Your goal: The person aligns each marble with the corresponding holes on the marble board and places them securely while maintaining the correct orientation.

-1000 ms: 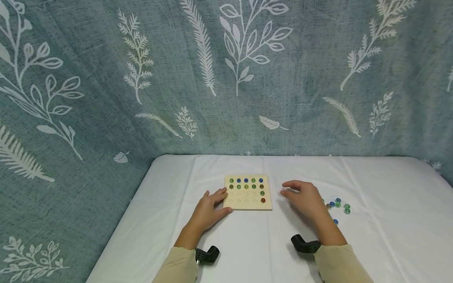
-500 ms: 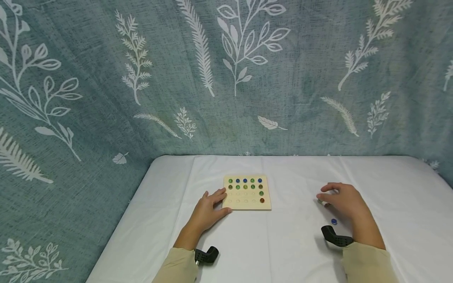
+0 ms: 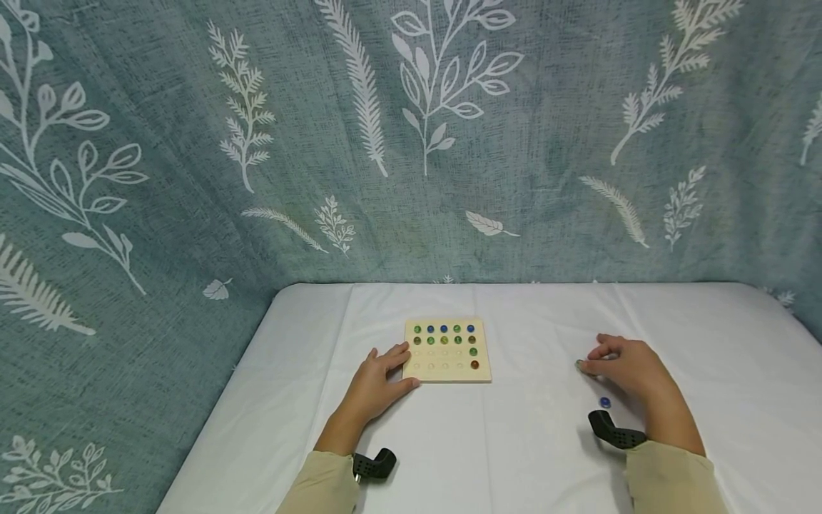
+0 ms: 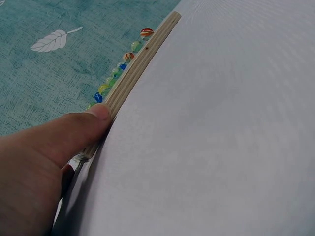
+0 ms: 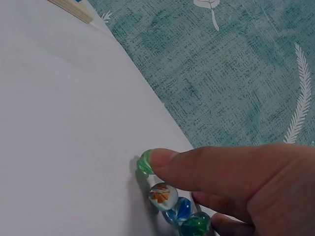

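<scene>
My left hand rests at the near left corner of a pale wooden board. Its fingers lie along the left edge, and the thumb touches the front edge in the left wrist view. Glass marbles fill the board's two back rows; a green marble and a reddish-brown marble sit in the right column. Over on the right, my right hand pinches a green marble at the table; the thumb hides part of it. A white-and-orange marble lies just beside it.
A blue marble lies alone near the right wrist. Under the right hand are more marbles, including a blue one and a blue-green one. White cloth covers the table, with a leaf-patterned curtain behind.
My right hand has moved right from beside the board to the loose marbles, and its fingertips have closed on a green one. The left hand has stayed at the board.
</scene>
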`<state>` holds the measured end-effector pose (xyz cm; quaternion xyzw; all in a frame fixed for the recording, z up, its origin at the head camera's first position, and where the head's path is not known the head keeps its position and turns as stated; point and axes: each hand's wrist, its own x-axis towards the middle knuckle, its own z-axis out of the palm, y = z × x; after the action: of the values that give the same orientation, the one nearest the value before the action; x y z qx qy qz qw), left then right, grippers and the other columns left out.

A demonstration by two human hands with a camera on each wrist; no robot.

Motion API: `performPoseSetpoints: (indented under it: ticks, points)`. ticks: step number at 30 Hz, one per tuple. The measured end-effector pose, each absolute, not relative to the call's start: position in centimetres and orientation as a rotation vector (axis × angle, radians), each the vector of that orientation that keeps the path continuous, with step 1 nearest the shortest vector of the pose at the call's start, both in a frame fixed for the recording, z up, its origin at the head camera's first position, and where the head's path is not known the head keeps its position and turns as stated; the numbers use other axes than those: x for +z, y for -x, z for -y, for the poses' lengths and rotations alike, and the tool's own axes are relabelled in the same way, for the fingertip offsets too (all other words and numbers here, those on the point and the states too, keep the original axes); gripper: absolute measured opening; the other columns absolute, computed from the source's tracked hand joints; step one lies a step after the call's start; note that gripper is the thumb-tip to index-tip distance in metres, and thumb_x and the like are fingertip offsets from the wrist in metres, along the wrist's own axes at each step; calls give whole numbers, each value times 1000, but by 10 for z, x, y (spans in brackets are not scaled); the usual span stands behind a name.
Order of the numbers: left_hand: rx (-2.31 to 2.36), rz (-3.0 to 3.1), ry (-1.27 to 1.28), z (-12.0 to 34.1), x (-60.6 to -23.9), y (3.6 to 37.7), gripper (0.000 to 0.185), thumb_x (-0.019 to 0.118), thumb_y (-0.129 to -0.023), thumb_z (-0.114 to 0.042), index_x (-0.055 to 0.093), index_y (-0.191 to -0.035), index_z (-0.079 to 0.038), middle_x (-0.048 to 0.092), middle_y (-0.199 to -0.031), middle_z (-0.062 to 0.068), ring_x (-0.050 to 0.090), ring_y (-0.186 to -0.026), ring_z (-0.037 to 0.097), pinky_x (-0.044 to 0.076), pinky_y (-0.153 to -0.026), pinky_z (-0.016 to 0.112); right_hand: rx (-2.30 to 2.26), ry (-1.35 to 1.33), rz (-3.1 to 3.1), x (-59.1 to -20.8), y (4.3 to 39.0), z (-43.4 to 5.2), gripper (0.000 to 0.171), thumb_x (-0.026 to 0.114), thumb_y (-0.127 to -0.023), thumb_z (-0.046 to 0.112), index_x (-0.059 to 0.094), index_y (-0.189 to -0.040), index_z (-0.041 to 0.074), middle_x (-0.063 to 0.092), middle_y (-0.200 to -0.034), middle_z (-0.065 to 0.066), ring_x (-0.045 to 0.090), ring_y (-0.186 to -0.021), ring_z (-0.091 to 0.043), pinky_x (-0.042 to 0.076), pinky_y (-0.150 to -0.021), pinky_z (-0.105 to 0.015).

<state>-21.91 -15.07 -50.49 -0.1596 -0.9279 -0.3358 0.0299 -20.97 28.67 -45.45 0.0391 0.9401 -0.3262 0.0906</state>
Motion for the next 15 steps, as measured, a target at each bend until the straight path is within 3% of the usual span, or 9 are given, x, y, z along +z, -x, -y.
performPoseSetpoints:
  ticks: [15]
  points:
    - [-1049, 2853, 494, 151, -506, 220, 63, 78, -83, -38, 60, -137, -13, 48, -149, -8, 43, -140, 13, 17, -125, 46, -989, -64, -2820, -461, 213, -278, 38, 75, -84, 34, 76, -108, 5, 27, -154, -32, 14, -141, -58, 20, -110, -73]
